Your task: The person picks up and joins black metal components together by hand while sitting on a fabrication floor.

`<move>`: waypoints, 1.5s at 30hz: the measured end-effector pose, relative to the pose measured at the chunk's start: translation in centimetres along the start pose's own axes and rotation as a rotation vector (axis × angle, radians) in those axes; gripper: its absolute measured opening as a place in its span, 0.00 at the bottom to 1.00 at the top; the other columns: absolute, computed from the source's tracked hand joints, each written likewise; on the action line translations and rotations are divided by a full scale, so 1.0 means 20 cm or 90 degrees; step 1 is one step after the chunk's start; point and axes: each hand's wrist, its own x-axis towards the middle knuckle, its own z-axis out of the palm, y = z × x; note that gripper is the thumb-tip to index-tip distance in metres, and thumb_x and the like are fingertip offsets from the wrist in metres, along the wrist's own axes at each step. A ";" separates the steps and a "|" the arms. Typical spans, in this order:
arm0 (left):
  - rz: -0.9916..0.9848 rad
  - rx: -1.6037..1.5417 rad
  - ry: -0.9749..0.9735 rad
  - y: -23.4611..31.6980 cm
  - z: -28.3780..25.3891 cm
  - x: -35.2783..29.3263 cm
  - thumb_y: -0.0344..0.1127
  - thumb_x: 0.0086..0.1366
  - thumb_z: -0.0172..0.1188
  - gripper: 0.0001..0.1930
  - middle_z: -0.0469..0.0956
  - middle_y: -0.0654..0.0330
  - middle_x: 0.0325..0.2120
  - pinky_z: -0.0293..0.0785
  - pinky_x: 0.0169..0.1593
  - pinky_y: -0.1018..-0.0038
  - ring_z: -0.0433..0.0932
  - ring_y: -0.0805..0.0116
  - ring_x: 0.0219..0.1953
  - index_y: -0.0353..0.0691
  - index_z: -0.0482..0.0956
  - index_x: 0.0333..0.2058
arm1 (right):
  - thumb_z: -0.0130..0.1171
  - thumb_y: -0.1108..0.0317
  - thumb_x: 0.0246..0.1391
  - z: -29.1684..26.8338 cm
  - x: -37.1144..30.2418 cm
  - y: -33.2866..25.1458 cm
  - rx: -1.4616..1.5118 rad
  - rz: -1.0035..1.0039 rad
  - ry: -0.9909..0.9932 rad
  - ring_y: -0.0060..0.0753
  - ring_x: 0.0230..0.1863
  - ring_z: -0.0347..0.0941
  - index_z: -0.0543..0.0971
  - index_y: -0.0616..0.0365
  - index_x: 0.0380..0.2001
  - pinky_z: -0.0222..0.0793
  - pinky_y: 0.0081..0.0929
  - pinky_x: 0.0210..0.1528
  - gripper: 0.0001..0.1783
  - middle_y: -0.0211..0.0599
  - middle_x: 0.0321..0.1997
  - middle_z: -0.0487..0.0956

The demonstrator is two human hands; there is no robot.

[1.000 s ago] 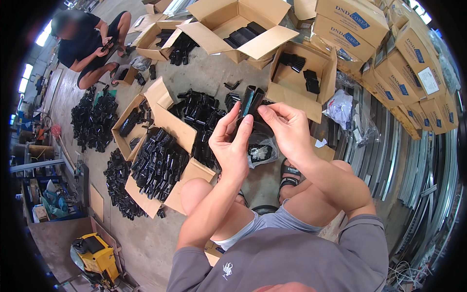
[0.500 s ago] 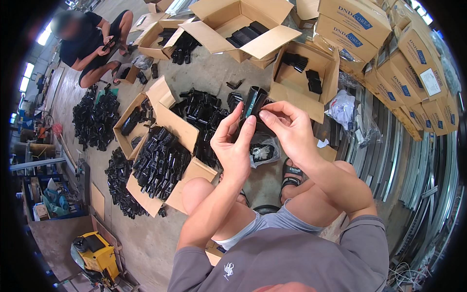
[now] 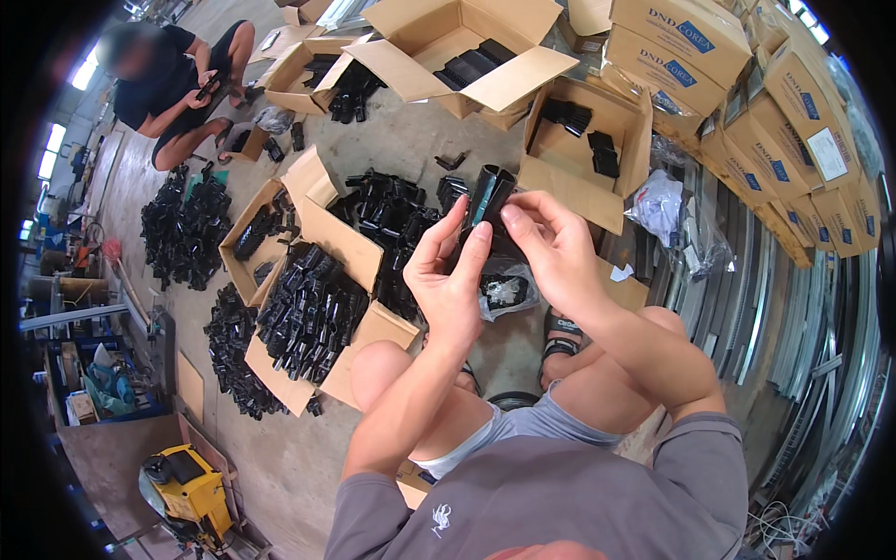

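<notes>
A glossy black hollow plastic piece is held up in front of my knees, its upper end tilted away from me. My left hand grips its left side between thumb and fingers. My right hand closes on its right side, the thumb near the piece's edge. The fingers behind the piece are partly hidden. Just beyond my left hand lies a heap of similar black pieces. Under my hands, a clear plastic bag with small dark parts sits on the floor.
An open carton overflows with black pieces at left, beside further heaps. Open boxes with stacked pieces stand ahead. Sealed cartons and long metal profiles line the right. Another person squats at far left, holding a black piece.
My right thumb has shifted slightly upward along the black piece. My left hand keeps its grip, and the piece stays in nearly the same place.
</notes>
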 end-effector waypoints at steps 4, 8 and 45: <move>-0.007 0.001 -0.001 0.00 0.00 0.00 0.24 0.63 0.65 0.21 0.82 0.51 0.46 0.75 0.50 0.78 0.80 0.73 0.45 0.30 0.76 0.55 | 0.63 0.65 0.60 -0.01 0.00 0.01 0.018 -0.020 -0.027 0.22 0.42 0.76 0.77 0.65 0.42 0.72 0.23 0.45 0.13 0.33 0.41 0.80; -0.004 0.000 0.003 0.00 0.00 0.00 0.24 0.63 0.65 0.21 0.82 0.51 0.45 0.75 0.50 0.79 0.80 0.74 0.45 0.30 0.76 0.55 | 0.64 0.67 0.60 -0.02 0.00 0.01 -0.003 0.014 0.001 0.22 0.41 0.76 0.78 0.65 0.41 0.72 0.23 0.45 0.13 0.34 0.39 0.80; -0.450 0.206 -0.475 0.16 -0.06 0.05 0.49 0.64 0.66 0.21 0.79 0.65 0.28 0.71 0.28 0.84 0.77 0.80 0.28 0.35 0.79 0.44 | 0.40 0.59 0.70 -0.24 0.13 -0.15 -0.338 -0.221 -0.040 0.24 0.23 0.66 0.76 0.63 0.26 0.62 0.27 0.30 0.24 0.33 0.20 0.72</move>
